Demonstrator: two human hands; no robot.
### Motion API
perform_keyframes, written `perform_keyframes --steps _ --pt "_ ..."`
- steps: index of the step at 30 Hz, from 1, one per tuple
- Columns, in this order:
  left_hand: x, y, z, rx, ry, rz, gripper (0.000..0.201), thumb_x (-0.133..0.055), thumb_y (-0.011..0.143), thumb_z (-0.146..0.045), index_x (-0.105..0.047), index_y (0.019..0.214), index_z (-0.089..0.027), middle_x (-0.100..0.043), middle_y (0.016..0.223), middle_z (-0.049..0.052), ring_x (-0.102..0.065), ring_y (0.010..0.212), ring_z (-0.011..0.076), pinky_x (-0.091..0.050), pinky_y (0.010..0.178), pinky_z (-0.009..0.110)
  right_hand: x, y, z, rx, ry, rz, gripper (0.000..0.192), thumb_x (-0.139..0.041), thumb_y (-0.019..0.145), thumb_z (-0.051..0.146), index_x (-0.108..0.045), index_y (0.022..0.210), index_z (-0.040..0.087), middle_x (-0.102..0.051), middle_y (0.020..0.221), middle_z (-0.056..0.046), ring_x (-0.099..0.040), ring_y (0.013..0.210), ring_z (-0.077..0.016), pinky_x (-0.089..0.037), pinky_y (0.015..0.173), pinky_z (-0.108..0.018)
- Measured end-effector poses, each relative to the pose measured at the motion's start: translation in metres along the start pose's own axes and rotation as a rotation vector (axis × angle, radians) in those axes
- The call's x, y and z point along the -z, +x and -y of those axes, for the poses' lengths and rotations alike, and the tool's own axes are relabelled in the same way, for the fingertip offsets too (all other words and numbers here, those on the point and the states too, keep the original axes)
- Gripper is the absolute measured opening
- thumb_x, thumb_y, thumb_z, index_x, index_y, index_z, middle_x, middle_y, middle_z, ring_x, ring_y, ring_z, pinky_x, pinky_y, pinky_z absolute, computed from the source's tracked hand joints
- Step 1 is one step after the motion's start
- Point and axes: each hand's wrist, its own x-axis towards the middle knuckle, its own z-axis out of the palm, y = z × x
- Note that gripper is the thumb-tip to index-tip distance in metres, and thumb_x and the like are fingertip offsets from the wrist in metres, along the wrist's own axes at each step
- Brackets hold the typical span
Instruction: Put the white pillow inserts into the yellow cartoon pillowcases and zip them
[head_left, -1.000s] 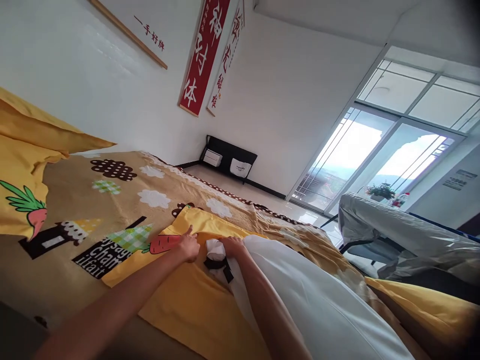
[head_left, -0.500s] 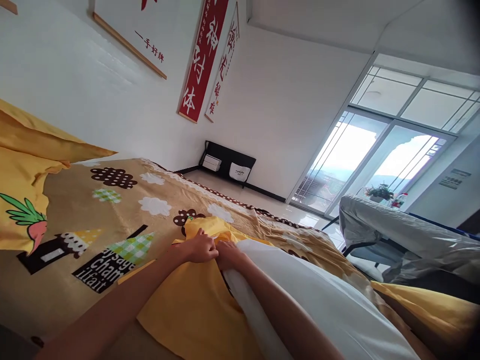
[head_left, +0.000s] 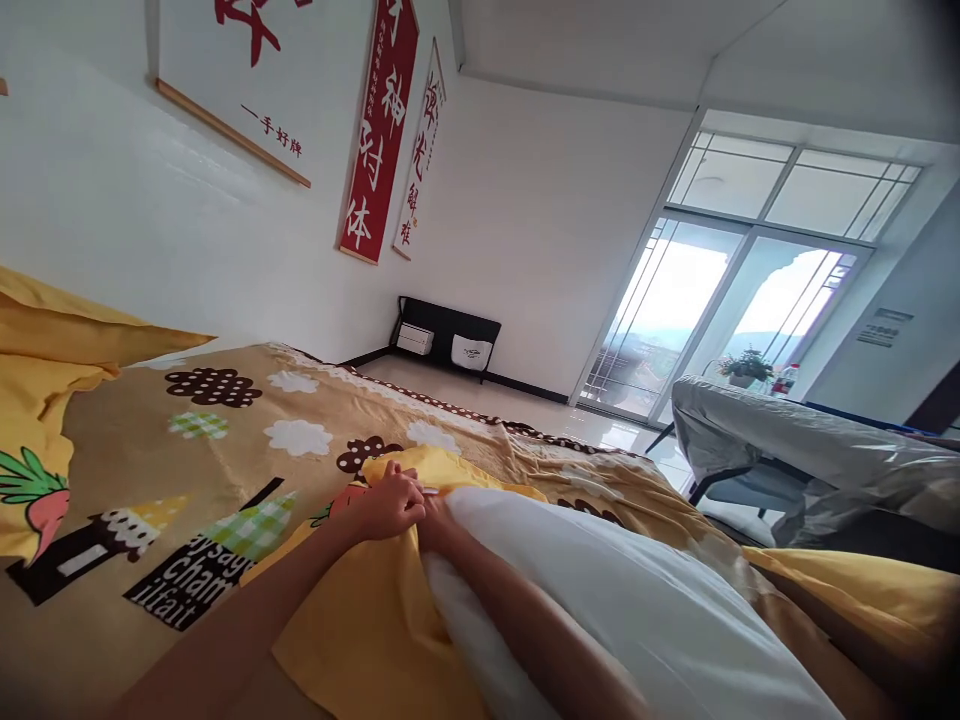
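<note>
A yellow pillowcase (head_left: 375,610) with a carrot print lies over the bed in front of me. My left hand (head_left: 397,500) is closed on the gathered cloth near its opening. Right beside it, my right hand (head_left: 436,522) is at the corner of a white pillow (head_left: 600,570) and looks closed on it. The left hand and yellow cloth partly hide its fingers. The pillow stretches under and to the right of my right forearm, its near end outside the pillowcase.
A tan patterned blanket (head_left: 225,470) covers the bed. More yellow fabric lies at the left (head_left: 45,400) and the right (head_left: 862,590). Beyond the bed stand a covered table (head_left: 780,430) with a plant (head_left: 744,368), a chair (head_left: 727,490) and a low black rack (head_left: 442,325).
My right hand has moved slightly left, deeper behind my left hand at the cloth. The white pillow has shifted left with it, and the view has turned a little to the right.
</note>
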Motion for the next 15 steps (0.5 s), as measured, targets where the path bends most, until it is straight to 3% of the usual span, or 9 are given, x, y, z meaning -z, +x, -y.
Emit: perform_keyframes --steps 3,6,8,10,12,15 --pt "-0.006 -0.004 0.005 0.01 0.041 0.059 0.025 -0.042 0.071 -0.014 -0.03 0.049 -0.014 -0.052 0.058 0.0 -0.049 0.076 0.0162 -0.029 0.093 0.038 0.009 -0.013 0.004 0.106 0.035 0.09 0.043 -0.074 0.074 0.03 -0.065 0.116 0.021 -0.061 0.126 -0.011 -0.053 0.121 -0.0288 -0.045 0.099 -0.041" --pt "-0.012 -0.01 0.01 0.065 0.096 0.119 0.026 -0.043 0.074 -0.015 -0.033 0.05 -0.014 -0.055 0.059 0.001 -0.052 0.073 0.0154 -0.032 0.094 0.038 0.049 -0.031 -0.019 0.19 0.106 0.211 0.051 -0.073 0.074 0.036 -0.062 0.124 0.028 -0.064 0.125 -0.003 -0.057 0.118 -0.0204 -0.044 0.099 -0.029" --pt "-0.015 -0.015 0.01 0.077 0.13 0.165 0.026 -0.044 0.077 -0.017 -0.041 0.051 -0.015 -0.058 0.062 0.0 -0.054 0.07 0.0144 -0.032 0.098 0.041 0.08 -0.047 -0.047 0.095 0.17 0.213 0.057 -0.066 0.079 0.044 -0.055 0.133 0.029 -0.059 0.134 -0.001 -0.054 0.122 -0.0175 -0.041 0.102 -0.026" --pt "-0.019 -0.018 0.008 0.055 0.16 0.202 0.026 -0.045 0.078 -0.019 -0.048 0.053 -0.016 -0.062 0.066 0.0 -0.055 0.069 0.0144 -0.031 0.102 0.043 0.1 -0.066 -0.076 -0.044 0.147 0.168 0.073 -0.066 0.078 0.051 -0.046 0.142 0.024 -0.05 0.144 -0.006 -0.046 0.131 -0.0242 -0.037 0.107 -0.034" --pt "-0.022 -0.019 0.004 0.032 0.187 0.232 0.027 -0.047 0.078 -0.021 -0.051 0.052 -0.017 -0.064 0.068 0.002 -0.058 0.074 0.0165 -0.032 0.102 0.043 0.1 -0.085 -0.094 -0.133 0.099 0.186 0.08 -0.073 0.07 0.05 -0.047 0.141 0.022 -0.054 0.139 -0.01 -0.048 0.128 -0.0311 -0.038 0.104 -0.041" --pt "-0.026 -0.014 0.0 0.025 0.236 0.251 0.026 -0.049 0.079 -0.023 -0.057 0.055 -0.017 -0.066 0.074 0.006 -0.06 0.081 0.0205 -0.034 0.1 0.044 0.072 -0.105 -0.092 -0.161 0.055 0.248 0.06 -0.071 0.072 0.044 -0.06 0.127 0.024 -0.066 0.121 -0.006 -0.061 0.109 -0.0277 -0.045 0.091 -0.035"
